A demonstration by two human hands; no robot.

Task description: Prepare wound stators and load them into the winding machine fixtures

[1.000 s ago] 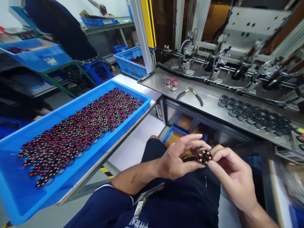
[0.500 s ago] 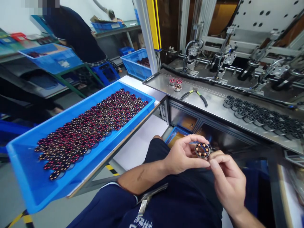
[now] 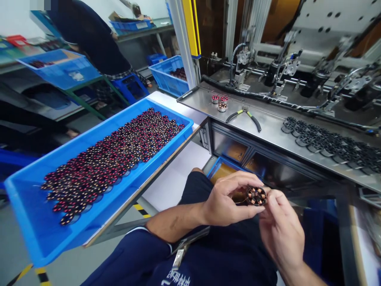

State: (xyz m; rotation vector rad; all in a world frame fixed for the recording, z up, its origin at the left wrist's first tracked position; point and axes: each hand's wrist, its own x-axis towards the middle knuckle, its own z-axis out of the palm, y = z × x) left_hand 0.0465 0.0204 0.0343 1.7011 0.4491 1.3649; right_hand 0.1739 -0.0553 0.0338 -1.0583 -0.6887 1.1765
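Note:
A round motor stator (image 3: 256, 196) with copper windings is held over my lap, its open face toward me. My left hand (image 3: 222, 200) is closed around its left side, thumb below and fingers above. A thin copper wire (image 3: 240, 202) runs from the stator's left side, near the left palm. My right hand (image 3: 282, 220) is closed in a pinch at the stator's right rim; whatever lies between those fingertips is hidden. To the left, a blue tray (image 3: 32, 234) bears many wound stators (image 3: 113, 159) with red and copper windings.
On the metal ledge (image 3: 268, 139) are three wound stators (image 3: 222, 106), cutting pliers (image 3: 244, 115) with black-and-green handles, and rows of dark unwound cores (image 3: 330, 145). Machine fixtures (image 3: 290, 67) stand behind it. A co-worker (image 3: 92, 39) sits at the far left, near blue bins (image 3: 62, 71).
The stator turns slightly between my hands. My right hand shifts around its right rim, its fingers now more upright. The view swings right to left and back a little.

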